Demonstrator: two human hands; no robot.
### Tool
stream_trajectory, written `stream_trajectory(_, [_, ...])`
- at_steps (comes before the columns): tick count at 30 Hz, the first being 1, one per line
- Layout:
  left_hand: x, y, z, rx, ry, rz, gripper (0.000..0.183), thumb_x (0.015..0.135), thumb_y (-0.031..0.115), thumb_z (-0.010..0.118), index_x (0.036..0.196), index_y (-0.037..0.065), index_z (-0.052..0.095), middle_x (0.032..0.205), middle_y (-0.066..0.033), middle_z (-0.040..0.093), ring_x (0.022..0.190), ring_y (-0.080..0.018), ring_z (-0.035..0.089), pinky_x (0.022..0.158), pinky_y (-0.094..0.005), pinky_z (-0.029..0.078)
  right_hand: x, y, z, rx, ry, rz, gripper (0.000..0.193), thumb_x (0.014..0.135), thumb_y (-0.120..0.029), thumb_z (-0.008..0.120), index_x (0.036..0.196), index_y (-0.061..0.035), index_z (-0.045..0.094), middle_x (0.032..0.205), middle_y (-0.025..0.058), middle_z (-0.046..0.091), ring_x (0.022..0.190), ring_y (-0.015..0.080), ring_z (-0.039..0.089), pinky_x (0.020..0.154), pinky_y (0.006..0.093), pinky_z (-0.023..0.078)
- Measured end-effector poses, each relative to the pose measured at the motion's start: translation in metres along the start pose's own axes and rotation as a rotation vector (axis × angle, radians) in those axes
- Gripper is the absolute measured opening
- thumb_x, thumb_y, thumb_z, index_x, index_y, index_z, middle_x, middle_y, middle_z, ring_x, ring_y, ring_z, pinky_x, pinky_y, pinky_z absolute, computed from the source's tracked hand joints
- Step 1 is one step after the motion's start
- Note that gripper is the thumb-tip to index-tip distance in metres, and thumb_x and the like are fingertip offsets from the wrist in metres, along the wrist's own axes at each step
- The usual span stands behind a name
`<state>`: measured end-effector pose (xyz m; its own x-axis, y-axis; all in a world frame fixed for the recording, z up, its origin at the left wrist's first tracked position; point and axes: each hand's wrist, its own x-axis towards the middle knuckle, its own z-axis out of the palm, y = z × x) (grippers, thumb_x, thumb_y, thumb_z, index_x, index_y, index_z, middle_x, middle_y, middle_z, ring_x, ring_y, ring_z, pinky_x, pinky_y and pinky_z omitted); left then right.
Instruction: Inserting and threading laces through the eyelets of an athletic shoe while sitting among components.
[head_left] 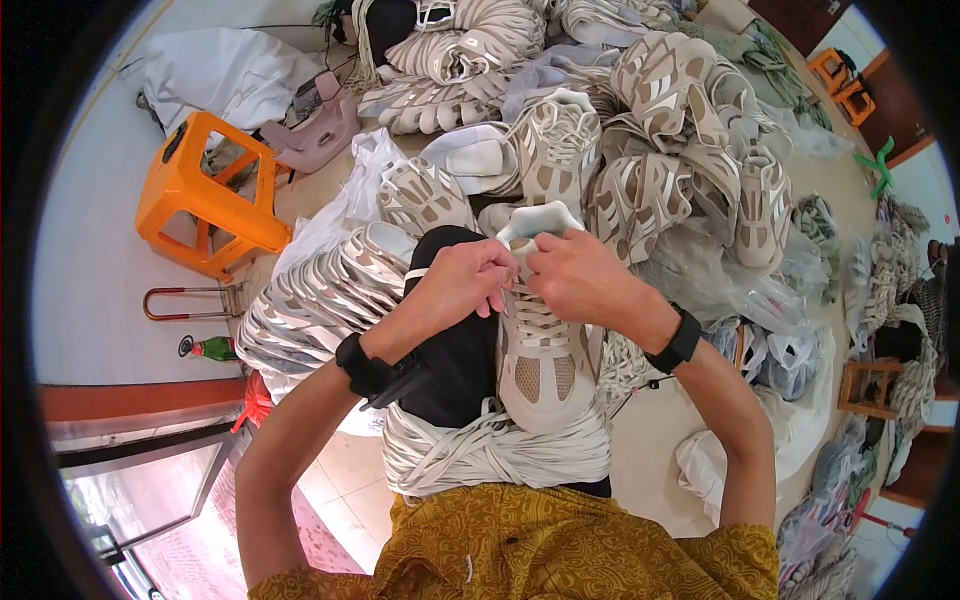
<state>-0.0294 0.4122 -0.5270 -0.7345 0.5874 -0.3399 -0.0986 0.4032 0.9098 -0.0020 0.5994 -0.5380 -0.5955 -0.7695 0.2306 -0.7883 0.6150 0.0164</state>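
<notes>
far left i see an orange stool on the floor, then stacked uppers. my left hand is pinched shut on a lace at the throat of the beige shoe lying on my lap over a bundle of laces. my right hand pinches the lace too. i judge lacing is near the top eyelets; next calls for threading and pulling snug.

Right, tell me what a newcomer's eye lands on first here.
Both hands, the left hand and right hand, meet at centre over a beige shoe upper, pinching its laces near the tongue. Behind them a heap of matching shoe uppers fills the floor, and a bright orange stool stands out at the left.
</notes>
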Motion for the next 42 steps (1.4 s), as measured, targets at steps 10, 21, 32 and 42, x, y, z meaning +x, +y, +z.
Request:
stream_trajectory(10, [0.001, -0.004, 0.005, -0.076, 0.061, 0.027, 0.015, 0.083, 0.007, 0.043, 0.089, -0.002, 0.054, 0.074, -0.0059, 0.058, 0.058, -0.0107, 0.057, 0.049, -0.0212, 0.045, 0.001, -0.01, 0.007, -0.064, 0.336, -0.048, 0.01, 0.061, -0.017, 0.055, 0.06, -0.0078, 0.053, 0.062, 0.001, 0.046, 0.067, 0.0156, 0.048, 0.051, 0.0283, 0.037])
stream_trajectory(21, [0.023, 0.002, -0.011, -0.201, -0.341, -0.113, 0.02, 0.082, 0.008, 0.041, 0.099, 0.0, 0.048, 0.074, -0.0053, 0.054, 0.058, -0.0127, 0.056, 0.049, -0.0221, 0.046, 0.003, -0.009, 0.017, -0.062, 0.521, -0.039, 0.013, 0.055, -0.018, 0.054, 0.061, -0.0071, 0.052, 0.061, 0.0029, 0.045, 0.059, 0.017, 0.047, 0.051, 0.0288, 0.036])
stream_trajectory(32, [-0.001, -0.005, -0.005, -0.273, -0.285, -0.073, 0.025, 0.079, 0.004, 0.051, 0.103, -0.001, 0.047, 0.071, -0.003, 0.054, 0.063, -0.0108, 0.053, 0.059, -0.0219, 0.043, -0.015, 0.0, 0.016, 0.318, 0.62, 0.189, 0.016, 0.053, -0.004, 0.059, 0.068, -0.0065, 0.057, 0.069, 0.0028, 0.054, 0.067, 0.0178, 0.053, 0.056, 0.0292, 0.042])
stream_trajectory(42, [-0.012, 0.003, 0.009, 0.217, -0.105, 0.29, 0.022, 0.076, 0.004, 0.056, 0.097, 0.002, 0.052, 0.078, -0.0015, 0.06, 0.076, -0.0076, 0.058, 0.071, -0.0219, 0.043, -0.025, -0.007, 0.0, 0.295, 0.174, 0.364, 0.016, 0.061, -0.007, 0.059, 0.077, -0.0076, 0.058, 0.071, 0.0049, 0.059, 0.076, 0.022, 0.057, 0.059, 0.0347, 0.045])
